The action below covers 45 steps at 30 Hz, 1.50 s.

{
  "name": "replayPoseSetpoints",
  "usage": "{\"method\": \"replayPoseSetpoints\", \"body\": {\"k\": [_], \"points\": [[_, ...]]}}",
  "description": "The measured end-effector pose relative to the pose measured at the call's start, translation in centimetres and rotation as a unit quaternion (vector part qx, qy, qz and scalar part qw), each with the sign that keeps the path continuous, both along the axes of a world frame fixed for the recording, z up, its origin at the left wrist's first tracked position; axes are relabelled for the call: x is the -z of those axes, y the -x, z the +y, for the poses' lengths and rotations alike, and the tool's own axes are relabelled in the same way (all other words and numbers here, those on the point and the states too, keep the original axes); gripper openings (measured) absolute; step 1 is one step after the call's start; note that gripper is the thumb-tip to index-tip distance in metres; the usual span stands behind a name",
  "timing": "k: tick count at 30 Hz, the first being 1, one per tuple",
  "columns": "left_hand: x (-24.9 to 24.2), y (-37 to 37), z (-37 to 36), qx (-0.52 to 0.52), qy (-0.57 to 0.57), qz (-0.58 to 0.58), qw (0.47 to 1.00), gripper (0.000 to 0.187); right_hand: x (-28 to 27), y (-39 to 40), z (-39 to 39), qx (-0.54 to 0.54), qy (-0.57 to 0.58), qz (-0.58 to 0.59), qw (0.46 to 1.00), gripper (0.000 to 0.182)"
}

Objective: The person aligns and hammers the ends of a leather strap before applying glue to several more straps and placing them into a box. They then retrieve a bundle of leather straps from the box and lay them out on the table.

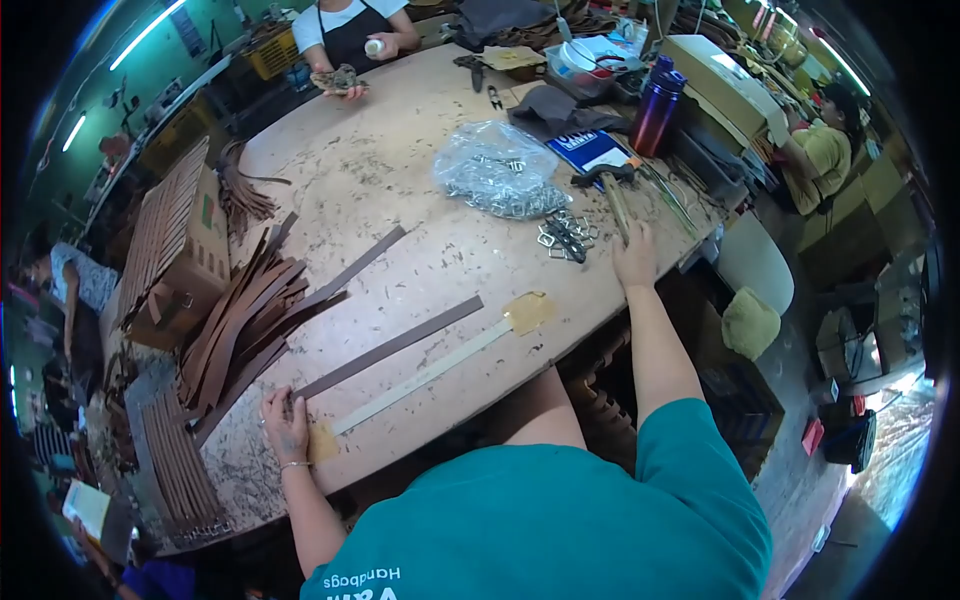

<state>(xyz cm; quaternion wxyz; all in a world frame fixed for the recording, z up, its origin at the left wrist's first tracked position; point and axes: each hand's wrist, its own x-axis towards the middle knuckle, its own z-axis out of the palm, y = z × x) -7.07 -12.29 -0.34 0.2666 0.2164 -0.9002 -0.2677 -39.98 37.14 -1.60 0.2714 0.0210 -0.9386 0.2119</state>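
Note:
At the near left of the table, my left hand (pixel 285 422) has its fingers closed at the lower end of a brown leather strap (pixel 395 345), which lies flat and slants up to the right. Beside that strap runs a pale ruler-like strip (pixel 425 377), with yellowish tape (pixel 528 313) at its far end. On the right, my right hand (pixel 635 258) is wrapped round the wooden handle of a hammer (pixel 618 205), whose dark head rests near a blue-and-white packet (pixel 590 152). Metal buckles (pixel 565 236) lie loose left of the hammer, below a clear plastic bag (pixel 495 170) of more metal rings.
Brown straps (pixel 245 325) are heaped beside a cardboard box (pixel 180 250) at left. A purple bottle (pixel 657 108) stands at the back right. Across the table, a person in a dark apron (pixel 355 35) holds a small white bottle. Another person (pixel 825 150) sits at right.

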Motion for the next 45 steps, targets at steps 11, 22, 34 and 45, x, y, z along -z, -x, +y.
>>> {"method": "replayPoseSetpoints", "body": {"k": [11, 22, 34, 45], "points": [[-0.2, 0.0, 0.1, -0.006, 0.009, -0.01, 1.0, 0.023, 0.1, 0.3, 0.0, 0.025, -0.013, -0.024, 0.999, 0.041], [-0.6, 0.5, 0.2, 0.009, 0.034, -0.006, 0.999, 0.023, -4.0, -0.6, -3.0, 0.038, -0.072, -0.004, 0.997, 0.067], [-0.6, 0.2, 0.2, -0.005, 0.018, -0.015, 1.0, 0.022, -5.4, 3.8, -24.0, -0.132, 0.119, -0.278, 0.944, 0.038], [-0.4, 0.4, 0.0, 0.001, 0.01, -0.013, 1.0, 0.021, -1.3, -0.5, -23.1, -0.209, 0.051, -0.122, 0.969, 0.019]]}}
